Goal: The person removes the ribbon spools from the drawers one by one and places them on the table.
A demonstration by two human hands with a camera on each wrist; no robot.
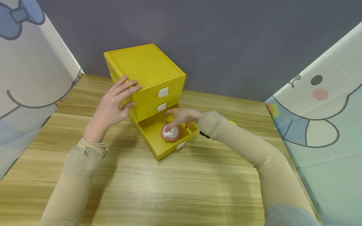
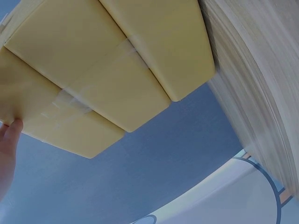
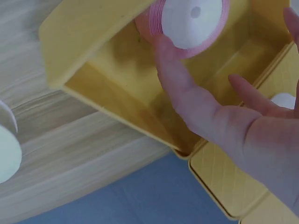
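Observation:
A yellow drawer unit [image 1: 144, 64] with white handles stands on the wooden table, its bottom drawer [image 1: 152, 145] pulled out. In that drawer lies a pink ribbon roll [image 3: 224, 23] with a white round face. My left hand [image 1: 113, 102] rests against the unit's upper left side, fingers extended over the top edge; the left wrist view catches only fingertips [image 2: 11, 133] at the yellow side. Over the open drawer is my right hand [image 1: 183, 116], fingers spread. Its thumb [image 3: 180, 84] reaches the roll's edge; whether it touches, I cannot tell.
Behind the right sleeve a bit of a bright yellow thing [image 1: 233, 122] peeks out. A pale round thing [image 3: 7, 154] sits on the table in the right wrist view. A dark wall [image 1: 226, 50] rises behind the unit; printed cloths [image 1: 316, 125] hang at both sides.

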